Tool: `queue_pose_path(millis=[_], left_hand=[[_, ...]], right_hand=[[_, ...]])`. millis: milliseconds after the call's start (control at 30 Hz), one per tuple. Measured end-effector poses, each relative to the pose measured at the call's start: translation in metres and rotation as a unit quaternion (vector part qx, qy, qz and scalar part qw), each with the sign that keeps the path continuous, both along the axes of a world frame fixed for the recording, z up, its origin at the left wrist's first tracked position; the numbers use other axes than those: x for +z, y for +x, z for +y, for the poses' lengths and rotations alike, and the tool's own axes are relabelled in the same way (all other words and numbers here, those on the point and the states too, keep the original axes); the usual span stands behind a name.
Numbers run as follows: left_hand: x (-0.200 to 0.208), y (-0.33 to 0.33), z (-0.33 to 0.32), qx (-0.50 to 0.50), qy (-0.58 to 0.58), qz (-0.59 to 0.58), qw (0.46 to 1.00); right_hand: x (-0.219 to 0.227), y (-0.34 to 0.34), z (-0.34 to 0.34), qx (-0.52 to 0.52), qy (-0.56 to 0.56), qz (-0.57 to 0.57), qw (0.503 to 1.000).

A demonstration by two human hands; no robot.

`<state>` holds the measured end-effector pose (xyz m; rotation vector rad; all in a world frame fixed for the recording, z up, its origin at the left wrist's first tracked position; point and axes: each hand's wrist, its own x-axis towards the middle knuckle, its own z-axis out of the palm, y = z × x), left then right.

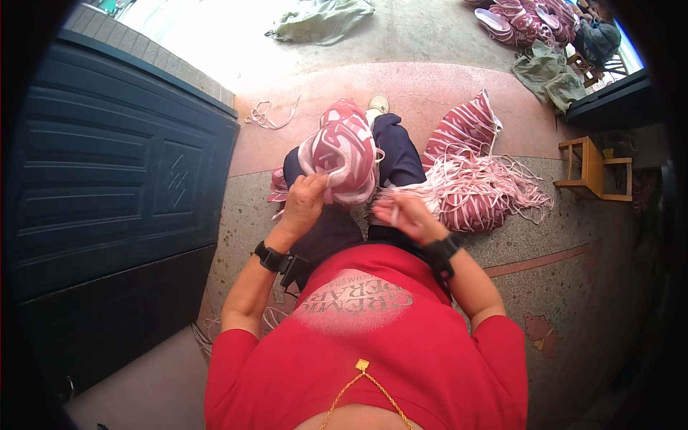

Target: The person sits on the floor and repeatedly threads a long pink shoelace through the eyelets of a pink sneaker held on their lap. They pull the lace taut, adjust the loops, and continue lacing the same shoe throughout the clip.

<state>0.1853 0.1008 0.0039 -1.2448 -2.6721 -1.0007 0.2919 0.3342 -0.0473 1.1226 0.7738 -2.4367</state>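
A pink and white shoe upper [342, 147] rests across my lap, its rounded opening toward me. My left hand [304, 204] is closed in a pinch on the near edge of that upper. Right of it, my right hand [408, 217] hovers over my thigh with its fingers curled in; they are slightly blurred, and what they hold cannot be made out. Beside that hand, a thick bundle of pale pink and white shoelaces [476, 179] lies over a striped stack of pink uppers [462, 129]. More pink material shows partly behind my left wrist.
A dark blue panelled door [107, 150] stands at the left. Loose laces [272, 115] lie on the floor ahead. A small wooden stool [591, 168] is at the right. Farther off are a green sack [548, 75], heaped pink uppers [519, 21] and a seated person [598, 39].
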Motion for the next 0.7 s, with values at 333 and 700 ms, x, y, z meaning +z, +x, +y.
queue_pose_path(millis=[333,700], left_hand=[[-0.02,0.022,0.017,-0.082,-0.203,0.099,0.971],[-0.026,0.014,0.025,-0.075,-0.113,0.04,0.99]], right_hand=[[-0.071,-0.022,-0.041,-0.133,0.097,0.055,0.985],[0.015,-0.075,-0.035,0.236,0.689,0.181,0.661]])
